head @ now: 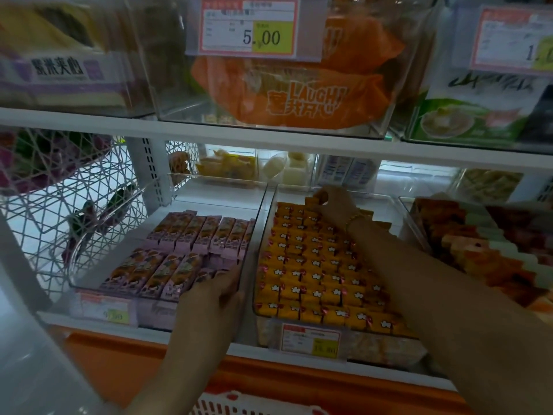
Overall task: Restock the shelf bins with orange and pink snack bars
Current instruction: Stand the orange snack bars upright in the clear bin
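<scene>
Nearest, a red basket [239, 405] sits below the shelf edge. Left hand [214, 298] rests at the front R corner of the pink bin [149, 313], fingers [209, 281] close together over the pink bars [167, 265]; gripping or just steadying, can't tell. Orange bin [383, 348] beside it looks nearly full. At its back, right hand [332, 202] pinches an orange bar [315, 201] btwn fingertips. Best to seat it flush w/ the back row, same way up, then press level.
</scene>
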`<state>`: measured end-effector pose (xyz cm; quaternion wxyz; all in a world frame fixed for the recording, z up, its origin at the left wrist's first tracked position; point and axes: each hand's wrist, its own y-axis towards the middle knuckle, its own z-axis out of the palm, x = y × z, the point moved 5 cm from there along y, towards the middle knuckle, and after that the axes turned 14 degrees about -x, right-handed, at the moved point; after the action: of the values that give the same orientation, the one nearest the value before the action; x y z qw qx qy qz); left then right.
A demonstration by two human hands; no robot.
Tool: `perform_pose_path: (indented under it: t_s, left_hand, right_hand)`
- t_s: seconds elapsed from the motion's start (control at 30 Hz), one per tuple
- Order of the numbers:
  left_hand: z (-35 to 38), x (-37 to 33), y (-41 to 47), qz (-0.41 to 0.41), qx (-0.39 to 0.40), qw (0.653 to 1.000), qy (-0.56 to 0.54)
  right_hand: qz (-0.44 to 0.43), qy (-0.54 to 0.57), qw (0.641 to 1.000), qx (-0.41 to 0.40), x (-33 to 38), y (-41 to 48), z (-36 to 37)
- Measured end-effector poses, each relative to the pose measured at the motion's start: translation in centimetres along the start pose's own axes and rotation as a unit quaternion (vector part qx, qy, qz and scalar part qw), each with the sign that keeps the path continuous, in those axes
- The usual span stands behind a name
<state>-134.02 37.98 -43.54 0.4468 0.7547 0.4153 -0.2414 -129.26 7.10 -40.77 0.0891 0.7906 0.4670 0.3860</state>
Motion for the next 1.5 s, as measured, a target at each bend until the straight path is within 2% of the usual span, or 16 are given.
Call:
perform_pose_path:
  t_s: [0.07,0.17,0.23,0.37,0.5,0.67,0.77,0.87,0.97,1.03,1.1,1.2,1.27,1.37,1.5]
  left_hand:
    - [0.0,0.1,0.0,-0.001,0.001,1.000,-0.003]
    - [0.0,0.2,0.0,-0.010,-0.002,1.000,-0.008]
    - [0.0,0.4,-0.1,-0.023,0.005,1.000,-0.020]
    - [0.0,0.6,-0.1,-0.027,0.009,1.000,-0.013]
    - [-0.3,0.2,0.0,-0.038,0.009,0.999,-0.011]
    - [-0.4,0.0,0.0,-0.043,0.020,0.998,-0.042]
    - [-0.4,0.2,0.1,-0.064,0.029,0.996,-0.051]
    - [-0.4,0.2,0.1,-0.060,0.027,0.997,-0.046]
    - [-1.0,-1.5,-0.5,0.004,-0.012,1.000,0.001]
    - [-1.5,-2.9,-1.3,0.035,-0.040,0.998,-0.016]
    - [-1.6,-4.1,-2.0,0.044,-0.034,0.997,-0.057]
    - [-0.8,-3.7,-2.7,-0.068,0.042,0.983,-0.166]
    - [-0.3,-3.4,-3.1,-0.136,0.085,0.966,-0.203]
    - [0.1,-3.4,-3.5,-0.204,0.124,0.942,-0.238]
    - [0.6,-4.0,-4.1,-0.276,0.182,0.898,-0.291]
  right_hand:
    - [-0.025,-0.021,0.999,-0.015,-0.1,-0.2,0.2]
    - [-0.069,-0.129,0.988,0.048,0.1,0.1,0.7]
    - [-0.066,-0.136,0.987,0.057,0.3,0.2,0.0]
    - [-0.012,-0.133,0.990,-0.038,-1.5,0.2,-2.6]
    - [0.018,-0.139,0.990,-0.022,-3.5,-0.8,-2.9]
    - [0.016,-0.129,0.990,-0.047,-2.9,-1.2,-3.8]
    - [0.059,-0.033,0.991,-0.120,-1.6,-2.2,-5.5]
    - [0.149,0.148,0.961,-0.182,-0.9,-4.2,-6.7]
    - [0.208,0.302,0.914,-0.175,0.6,-7.2,-7.4]
    - [0.256,0.356,0.884,-0.163,1.5,-9.3,-8.1]
    - [0.308,0.422,0.843,-0.131,2.3,-11.1,-8.7]
    - [0.355,0.498,0.787,-0.080,3.8,-13.5,-10.0]
    - [0.374,0.520,0.765,-0.066,4.4,-14.7,-11.1]
    - [0.388,0.531,0.752,-0.037,5.5,-16.8,-12.6]
    - [0.391,0.521,0.758,0.002,6.1,-19.1,-13.7]
